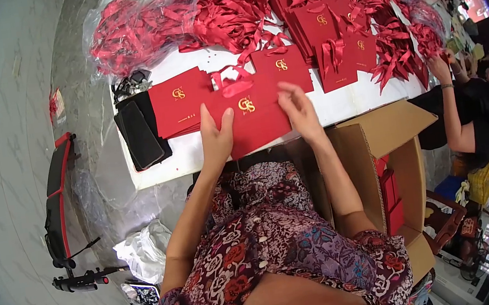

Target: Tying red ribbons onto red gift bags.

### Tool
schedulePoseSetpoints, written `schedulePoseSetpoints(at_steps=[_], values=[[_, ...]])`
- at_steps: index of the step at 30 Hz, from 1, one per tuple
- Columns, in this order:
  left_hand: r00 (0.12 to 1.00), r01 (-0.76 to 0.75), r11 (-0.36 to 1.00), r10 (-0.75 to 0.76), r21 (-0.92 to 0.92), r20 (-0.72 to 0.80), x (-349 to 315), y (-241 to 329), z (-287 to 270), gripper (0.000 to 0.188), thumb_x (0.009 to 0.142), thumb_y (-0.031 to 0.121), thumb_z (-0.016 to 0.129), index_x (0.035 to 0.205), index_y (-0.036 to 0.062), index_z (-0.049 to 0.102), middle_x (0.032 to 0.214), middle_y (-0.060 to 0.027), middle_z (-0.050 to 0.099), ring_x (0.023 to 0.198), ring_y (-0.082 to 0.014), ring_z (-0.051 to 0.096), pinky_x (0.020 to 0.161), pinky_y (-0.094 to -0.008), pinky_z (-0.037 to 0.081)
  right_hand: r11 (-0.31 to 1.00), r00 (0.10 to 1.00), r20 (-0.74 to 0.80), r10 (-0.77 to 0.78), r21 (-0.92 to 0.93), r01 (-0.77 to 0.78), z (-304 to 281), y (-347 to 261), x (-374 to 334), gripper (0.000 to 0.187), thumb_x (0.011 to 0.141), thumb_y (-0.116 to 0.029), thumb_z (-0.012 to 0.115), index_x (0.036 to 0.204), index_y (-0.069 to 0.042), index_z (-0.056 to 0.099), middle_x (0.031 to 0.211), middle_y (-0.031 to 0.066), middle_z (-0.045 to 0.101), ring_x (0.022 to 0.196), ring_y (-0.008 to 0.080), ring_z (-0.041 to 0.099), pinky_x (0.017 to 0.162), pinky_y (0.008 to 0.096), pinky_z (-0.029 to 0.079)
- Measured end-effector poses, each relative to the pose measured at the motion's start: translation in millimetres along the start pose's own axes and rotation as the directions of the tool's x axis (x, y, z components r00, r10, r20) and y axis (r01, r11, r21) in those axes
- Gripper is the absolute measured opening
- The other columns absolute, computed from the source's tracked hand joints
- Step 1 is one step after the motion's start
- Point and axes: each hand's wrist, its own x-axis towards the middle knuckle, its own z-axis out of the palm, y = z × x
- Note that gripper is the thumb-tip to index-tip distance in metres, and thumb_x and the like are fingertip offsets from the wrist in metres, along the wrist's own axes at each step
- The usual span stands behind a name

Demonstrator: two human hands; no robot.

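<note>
A red paper gift bag (259, 123) with a gold emblem and a red ribbon handle (236, 87) is held at the table's near edge. My left hand (216, 137) grips its left side, thumb on the front face. At the bag's right edge is my right hand (304, 114), fingers curved and apart, the thumb close to or touching the bag. Left of these lies a stack of matching red bags (179, 102). Just behind the held bag, another red bag (283, 70) rests on the table.
Piles of red ribbon (233, 18), some in clear plastic (136, 31), and upright red bags (317, 22) cover the far table. A black phone (138, 135) lies at the left. An open cardboard box (399, 132) holding red bags stands right. A co-worker's arm (449, 101) reaches in.
</note>
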Motion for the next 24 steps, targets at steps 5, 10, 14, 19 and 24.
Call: schedulePoseSetpoints(at_steps=[5,10,14,19,24], values=[[0.988,0.036,0.999,-0.035,-0.002,0.151,23,-24,7,0.032,0.101,0.011,0.057,0.127,-0.0034,0.046,0.107,-0.0107,0.062,0.086,-0.0080,0.058,0.076,-0.0242,0.050,0.973,0.986,-0.155,0.061,0.229,-0.024,4,-3,-14,0.040,0.099,-0.011,0.061,0.133,0.007,0.050,0.124,0.0100,0.062,0.111,0.0129,0.057,0.096,0.0263,0.047],[0.977,-0.206,0.874,0.156,0.440,0.148,13,-8,14,0.035,0.085,0.005,0.069,0.117,-0.0013,0.057,0.106,-0.0182,0.062,0.082,-0.0279,0.063,0.074,-0.0372,0.051,0.987,0.920,-0.364,-0.147,0.004,0.159,-41,5,31,0.031,0.099,-0.012,0.061,0.124,0.005,0.059,0.110,0.0094,0.069,0.099,0.0126,0.063,0.088,0.0272,0.050],[0.923,-0.381,0.696,0.328,0.608,0.202,10,-7,-1,0.035,0.080,0.002,0.070,0.114,0.0009,0.061,0.108,-0.0159,0.062,0.095,-0.0311,0.061,0.082,-0.0398,0.048,0.947,0.891,-0.398,-0.217,-0.308,0.094,-57,29,57,0.038,0.094,-0.020,0.067,0.122,0.004,0.059,0.107,0.0161,0.067,0.102,0.0238,0.063,0.092,0.0342,0.049],[0.896,-0.373,0.449,0.402,0.812,0.189,17,6,-30,0.042,0.075,0.006,0.073,0.116,0.0050,0.063,0.118,-0.0138,0.060,0.113,-0.0346,0.053,0.093,-0.0453,0.042,0.596,0.765,-0.326,-0.555,-0.798,0.092,-43,26,52,0.035,0.090,-0.018,0.069,0.118,0.001,0.061,0.101,0.0173,0.061,0.103,0.0345,0.057,0.090,0.0412,0.046],[0.914,-0.334,0.305,0.336,0.892,0.227,19,-6,-62,0.068,0.073,0.022,0.080,0.135,0.0093,0.055,0.143,-0.0194,0.048,0.132,-0.0398,0.043,0.106,-0.0493,0.033,0.720,0.842,-0.187,-0.506,-0.630,0.292,-8,4,29,0.013,0.086,-0.010,0.069,0.096,-0.003,0.065,0.092,0.0134,0.062,0.086,0.0311,0.058,0.078,0.0399,0.047]])
